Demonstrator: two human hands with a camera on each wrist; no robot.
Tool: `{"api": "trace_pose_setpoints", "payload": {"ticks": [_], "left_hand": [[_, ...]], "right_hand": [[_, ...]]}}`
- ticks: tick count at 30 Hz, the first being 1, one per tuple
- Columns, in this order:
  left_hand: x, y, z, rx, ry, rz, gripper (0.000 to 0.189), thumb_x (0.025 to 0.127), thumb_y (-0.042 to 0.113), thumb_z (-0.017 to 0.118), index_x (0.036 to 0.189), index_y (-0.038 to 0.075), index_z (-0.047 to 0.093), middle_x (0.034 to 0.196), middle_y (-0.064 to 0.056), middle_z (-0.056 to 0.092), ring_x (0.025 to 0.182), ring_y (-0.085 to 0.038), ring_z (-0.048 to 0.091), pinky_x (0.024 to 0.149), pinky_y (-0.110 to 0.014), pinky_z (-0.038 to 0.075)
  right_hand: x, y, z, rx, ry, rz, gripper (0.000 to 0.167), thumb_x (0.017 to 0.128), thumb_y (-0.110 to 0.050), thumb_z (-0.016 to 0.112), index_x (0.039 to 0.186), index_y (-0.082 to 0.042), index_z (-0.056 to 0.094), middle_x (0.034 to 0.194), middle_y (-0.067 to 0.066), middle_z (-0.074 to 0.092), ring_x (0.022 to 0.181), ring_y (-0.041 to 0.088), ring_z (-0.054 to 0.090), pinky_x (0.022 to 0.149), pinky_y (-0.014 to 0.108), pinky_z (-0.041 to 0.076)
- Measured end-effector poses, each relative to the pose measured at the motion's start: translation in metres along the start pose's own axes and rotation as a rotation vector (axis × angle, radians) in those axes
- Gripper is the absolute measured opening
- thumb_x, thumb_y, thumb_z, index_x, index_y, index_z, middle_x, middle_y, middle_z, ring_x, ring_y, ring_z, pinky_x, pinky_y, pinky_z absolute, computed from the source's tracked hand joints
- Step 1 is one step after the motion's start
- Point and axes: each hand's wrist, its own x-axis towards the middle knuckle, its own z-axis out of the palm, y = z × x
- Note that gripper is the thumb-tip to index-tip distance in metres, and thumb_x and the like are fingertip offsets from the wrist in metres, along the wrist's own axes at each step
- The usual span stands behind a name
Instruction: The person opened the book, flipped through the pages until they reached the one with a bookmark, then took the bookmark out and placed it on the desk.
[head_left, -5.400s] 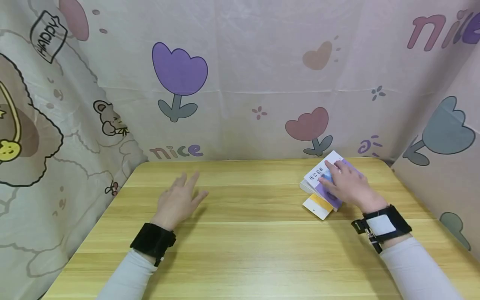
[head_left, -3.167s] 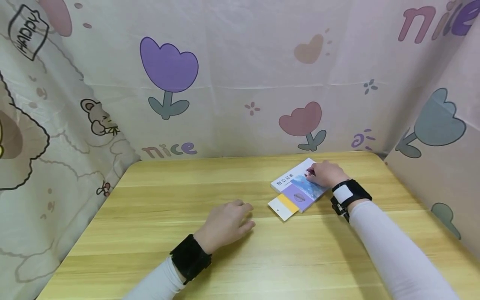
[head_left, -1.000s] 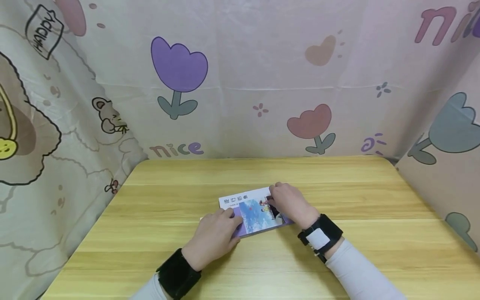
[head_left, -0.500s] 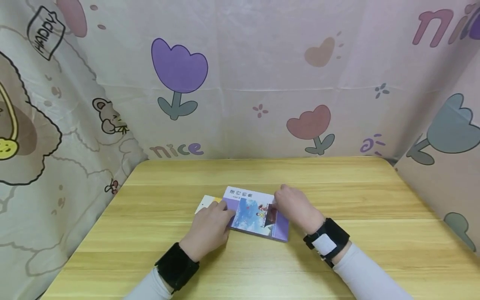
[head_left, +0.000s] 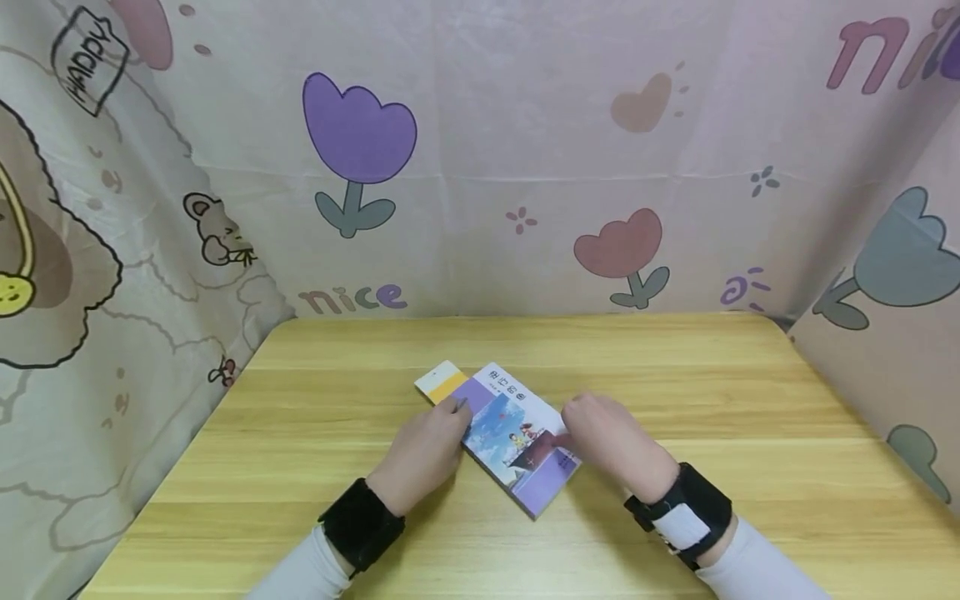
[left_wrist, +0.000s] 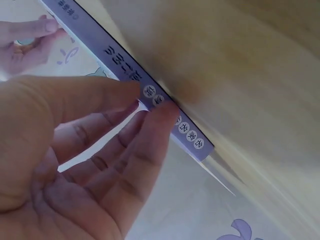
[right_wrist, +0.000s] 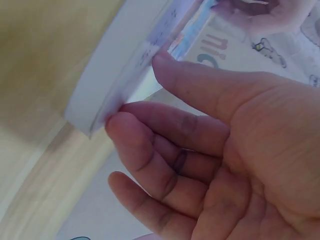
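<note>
A paperback book (head_left: 498,429) with a purple and white cover and a blue picture lies slantwise between both hands in the head view. A white card with a yellow band (head_left: 441,381) sticks out at its upper left end. My left hand (head_left: 422,450) pinches the book's left side; in the left wrist view thumb and fingertips meet at the purple spine (left_wrist: 117,57). My right hand (head_left: 615,442) holds the opposite side. In the right wrist view its thumb (right_wrist: 167,67) lies at the cover's edge and the fingers are at the white page edges (right_wrist: 117,60).
The book and hands are over the middle of a light wooden table (head_left: 337,375). A printed cloth (head_left: 480,125) with flowers and lettering hangs behind the table and along both sides. Each wrist wears a black band (head_left: 360,525).
The book has come from the table's right side to the middle, and the left hand has joined the right on it. Over the last second it has turned clockwise, its card end swinging up.
</note>
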Motion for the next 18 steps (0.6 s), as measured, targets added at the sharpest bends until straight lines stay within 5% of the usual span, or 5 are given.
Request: {"api": "trace_pose_setpoints", "payload": {"ticks": [3, 10, 18], "left_hand": [[0.002, -0.002, 0.001, -0.026, 0.014, 0.035, 0.027, 0.097, 0.003, 0.076, 0.123, -0.002, 0.074, 0.128, -0.024, 0.073, 0.106, -0.037, 0.078, 0.088, -0.043, 0.067], [0.012, -0.002, 0.004, -0.055, -0.005, 0.046, 0.032, 0.099, 0.003, 0.074, 0.13, 0.001, 0.072, 0.126, -0.022, 0.072, 0.1, -0.032, 0.078, 0.086, -0.041, 0.067], [0.013, 0.005, 0.006, -0.049, -0.008, 0.069, 0.023, 0.094, -0.002, 0.075, 0.117, 0.003, 0.073, 0.106, -0.012, 0.071, 0.085, -0.021, 0.071, 0.074, -0.035, 0.065]], "right_hand": [[-0.01, -0.003, -0.002, 0.009, -0.013, 0.0, 0.026, 0.083, -0.02, 0.093, 0.081, -0.002, 0.074, 0.067, 0.004, 0.064, 0.057, 0.011, 0.048, 0.049, 0.025, 0.045], [-0.031, -0.009, -0.007, 0.046, -0.042, -0.04, 0.029, 0.082, -0.024, 0.094, 0.076, -0.005, 0.073, 0.062, -0.002, 0.059, 0.054, 0.008, 0.043, 0.048, 0.023, 0.036], [-0.048, -0.018, -0.01, 0.073, -0.052, -0.083, 0.031, 0.082, -0.03, 0.093, 0.079, -0.006, 0.074, 0.063, -0.003, 0.06, 0.054, 0.006, 0.04, 0.049, 0.023, 0.036]]}}
